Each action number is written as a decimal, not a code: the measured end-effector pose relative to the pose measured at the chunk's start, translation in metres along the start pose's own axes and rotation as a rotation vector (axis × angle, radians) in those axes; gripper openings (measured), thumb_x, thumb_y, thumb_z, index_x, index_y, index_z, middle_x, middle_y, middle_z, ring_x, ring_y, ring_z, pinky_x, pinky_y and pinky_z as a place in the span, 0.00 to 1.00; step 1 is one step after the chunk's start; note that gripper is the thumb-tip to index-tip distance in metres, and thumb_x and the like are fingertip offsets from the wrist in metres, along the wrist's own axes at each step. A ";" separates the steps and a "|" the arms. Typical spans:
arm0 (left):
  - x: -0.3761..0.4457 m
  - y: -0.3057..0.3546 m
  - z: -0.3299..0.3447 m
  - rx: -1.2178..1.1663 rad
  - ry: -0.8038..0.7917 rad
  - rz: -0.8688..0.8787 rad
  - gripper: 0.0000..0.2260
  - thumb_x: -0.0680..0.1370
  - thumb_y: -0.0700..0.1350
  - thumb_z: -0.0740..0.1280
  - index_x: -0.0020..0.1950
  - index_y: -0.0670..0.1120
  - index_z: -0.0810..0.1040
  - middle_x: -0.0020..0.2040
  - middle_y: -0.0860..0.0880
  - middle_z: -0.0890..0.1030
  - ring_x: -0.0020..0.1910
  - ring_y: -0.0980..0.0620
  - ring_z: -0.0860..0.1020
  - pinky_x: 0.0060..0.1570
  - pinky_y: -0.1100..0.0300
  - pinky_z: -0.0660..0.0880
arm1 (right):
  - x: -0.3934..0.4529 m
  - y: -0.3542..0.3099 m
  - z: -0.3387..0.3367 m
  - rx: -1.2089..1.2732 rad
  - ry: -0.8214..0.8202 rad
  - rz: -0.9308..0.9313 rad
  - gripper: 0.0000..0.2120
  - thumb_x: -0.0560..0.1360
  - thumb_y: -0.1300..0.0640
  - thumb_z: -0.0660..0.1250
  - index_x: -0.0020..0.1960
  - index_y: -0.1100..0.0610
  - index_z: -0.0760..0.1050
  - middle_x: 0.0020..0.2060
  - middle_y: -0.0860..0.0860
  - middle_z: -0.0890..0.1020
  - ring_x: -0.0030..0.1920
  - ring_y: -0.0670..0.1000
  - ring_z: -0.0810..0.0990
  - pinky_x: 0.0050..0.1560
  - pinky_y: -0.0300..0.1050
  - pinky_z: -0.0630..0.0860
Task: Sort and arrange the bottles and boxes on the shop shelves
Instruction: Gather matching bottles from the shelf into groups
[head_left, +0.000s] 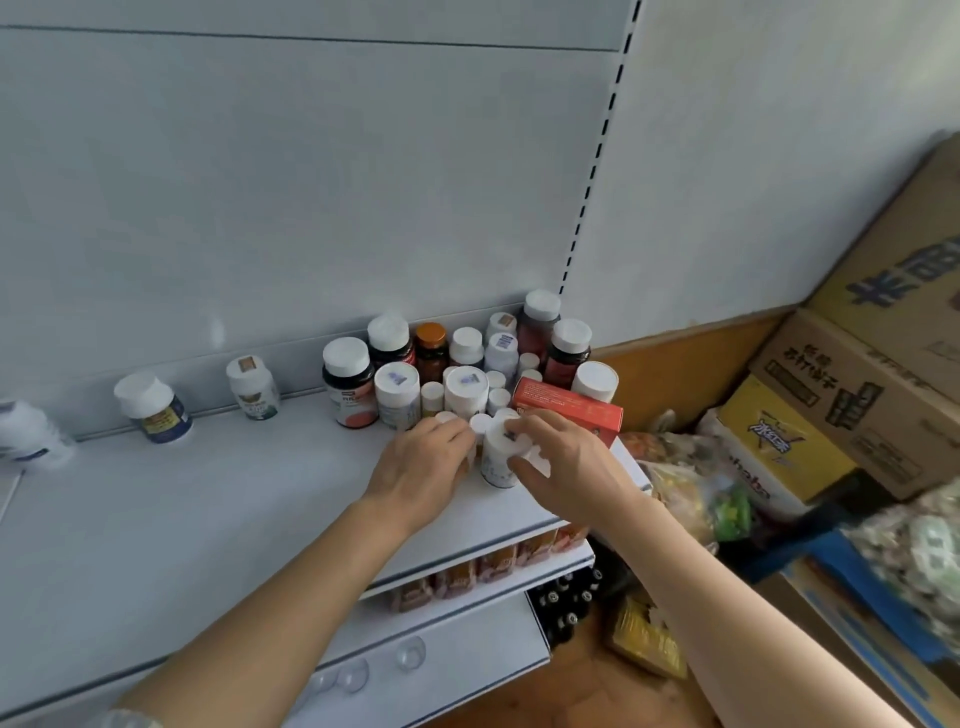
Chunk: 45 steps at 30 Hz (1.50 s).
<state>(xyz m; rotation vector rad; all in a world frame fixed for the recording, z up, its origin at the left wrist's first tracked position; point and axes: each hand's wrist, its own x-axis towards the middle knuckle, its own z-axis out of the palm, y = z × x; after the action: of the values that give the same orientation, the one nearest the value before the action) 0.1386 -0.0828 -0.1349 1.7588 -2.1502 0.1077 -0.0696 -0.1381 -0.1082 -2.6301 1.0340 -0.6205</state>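
On the white shelf (218, 499), far left, a blurred white bottle (28, 434) sits at the picture's edge, then a blue-labelled bottle (153, 408) and a green-labelled bottle (253, 387) stand apart along the back wall; further right a tight cluster (457, 358) of white-capped bottles, some dark, one amber, fills the shelf's right end, with a red box (569, 408) lying at its right side. The left hand (423, 467) rests at the cluster's front, its fingers curled over small white caps; whether they grip one I cannot tell. The right hand (563, 467) has its fingers clamped round a white bottle (501, 457) standing upright near the shelf's front edge, thumb below, fingertips on the cap. Right of the shelf lie bags (691, 483) and stacked cartons (862, 384)
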 end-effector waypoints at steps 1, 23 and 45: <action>-0.001 0.000 -0.001 0.002 0.002 0.007 0.06 0.74 0.41 0.69 0.50 0.48 0.78 0.51 0.52 0.79 0.45 0.48 0.76 0.34 0.53 0.76 | 0.000 -0.001 0.000 0.003 0.001 0.007 0.17 0.75 0.52 0.69 0.61 0.56 0.76 0.55 0.51 0.80 0.46 0.54 0.80 0.40 0.52 0.79; -0.022 -0.012 -0.086 -0.935 0.095 -0.469 0.07 0.77 0.46 0.71 0.54 0.53 0.83 0.50 0.53 0.84 0.45 0.55 0.83 0.45 0.54 0.82 | 0.034 -0.065 -0.040 0.399 0.020 0.195 0.13 0.77 0.45 0.67 0.62 0.42 0.77 0.54 0.44 0.78 0.49 0.39 0.79 0.47 0.38 0.80; -0.217 -0.095 -0.185 -0.634 0.382 -0.940 0.08 0.75 0.47 0.73 0.54 0.53 0.82 0.46 0.56 0.84 0.43 0.58 0.83 0.51 0.51 0.80 | 0.093 -0.259 0.060 0.577 -0.203 -0.278 0.14 0.75 0.50 0.71 0.60 0.47 0.80 0.53 0.42 0.78 0.48 0.43 0.81 0.48 0.31 0.77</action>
<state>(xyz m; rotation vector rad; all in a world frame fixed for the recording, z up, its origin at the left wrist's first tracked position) 0.3064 0.1507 -0.0474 1.9213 -0.8081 -0.3964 0.1720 -0.0121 -0.0366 -2.2645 0.3561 -0.5831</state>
